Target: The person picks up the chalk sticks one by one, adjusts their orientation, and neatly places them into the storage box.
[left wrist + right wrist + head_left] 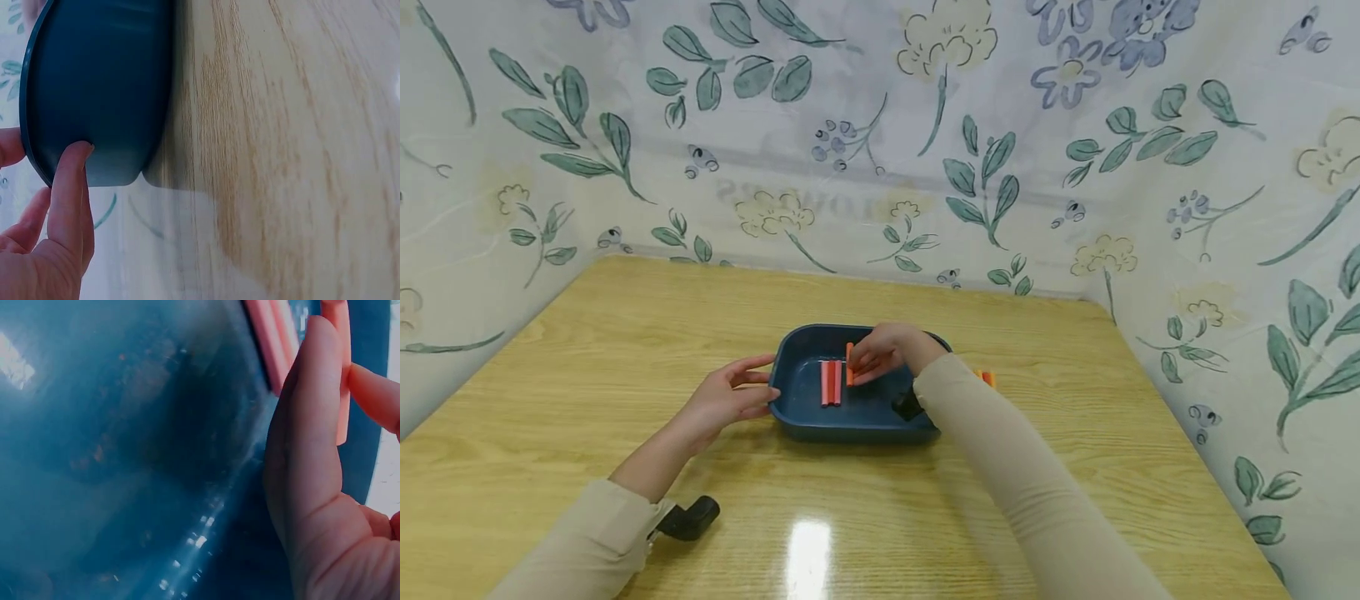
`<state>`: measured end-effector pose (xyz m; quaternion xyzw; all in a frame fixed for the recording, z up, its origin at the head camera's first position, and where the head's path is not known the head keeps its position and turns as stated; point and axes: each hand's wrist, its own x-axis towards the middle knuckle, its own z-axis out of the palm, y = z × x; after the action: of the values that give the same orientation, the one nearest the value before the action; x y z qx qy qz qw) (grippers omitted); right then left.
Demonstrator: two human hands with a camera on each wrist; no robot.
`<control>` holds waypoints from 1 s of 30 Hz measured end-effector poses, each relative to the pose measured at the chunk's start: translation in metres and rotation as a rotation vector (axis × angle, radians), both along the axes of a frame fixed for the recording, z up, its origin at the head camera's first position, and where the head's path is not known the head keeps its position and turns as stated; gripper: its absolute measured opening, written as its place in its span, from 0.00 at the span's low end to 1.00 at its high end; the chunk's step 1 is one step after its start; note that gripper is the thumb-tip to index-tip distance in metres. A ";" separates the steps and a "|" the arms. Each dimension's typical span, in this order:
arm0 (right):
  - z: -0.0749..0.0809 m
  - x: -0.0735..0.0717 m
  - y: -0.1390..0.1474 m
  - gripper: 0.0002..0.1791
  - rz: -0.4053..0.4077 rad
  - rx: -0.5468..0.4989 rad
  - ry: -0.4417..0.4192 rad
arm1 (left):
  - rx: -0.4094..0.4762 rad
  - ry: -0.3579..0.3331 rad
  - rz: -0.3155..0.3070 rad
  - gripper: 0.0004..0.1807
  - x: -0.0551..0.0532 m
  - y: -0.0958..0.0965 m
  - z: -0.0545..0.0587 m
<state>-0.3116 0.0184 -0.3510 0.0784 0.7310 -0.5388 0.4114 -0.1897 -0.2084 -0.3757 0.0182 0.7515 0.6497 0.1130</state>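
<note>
A dark blue rectangular tub [857,434] with rounded corners stands on the wooden table. At its left end is my left hand [722,404], fingers mostly straight, touching the rim and side; the left wrist view has the thumb [70,181] against the outer wall. Over the inside of the tub, my right hand [883,350] pinches a slim orange stick [850,375] between thumb and fingers, held upright in the head view. Just left of it, a pink stick [824,383] and a red stick [834,383] lie side by side on the tub's floor.
Beyond the tub's right end, some yellow and orange sticks [988,379] lie on the table [662,333], partly hidden by the right sleeve. Floral cloth [880,167] hangs behind and at the sides. A black wrist device [691,518] sits by the left cuff.
</note>
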 end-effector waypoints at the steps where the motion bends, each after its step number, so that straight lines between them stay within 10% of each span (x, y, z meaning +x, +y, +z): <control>1: -0.002 -0.001 0.000 0.12 0.002 0.012 0.002 | 0.002 -0.002 0.001 0.35 0.000 0.000 0.000; 18: 0.000 0.004 0.002 0.11 0.059 0.049 0.042 | -0.002 -0.005 0.005 0.35 0.001 0.000 0.001; 30: 0.027 0.013 0.010 0.22 0.080 -0.152 0.136 | -0.009 -0.013 0.006 0.35 0.000 0.002 0.003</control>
<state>-0.2989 0.0282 -0.3239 -0.0191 0.7167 -0.5801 0.3866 -0.1895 -0.2068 -0.3730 0.0111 0.7538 0.6466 0.1162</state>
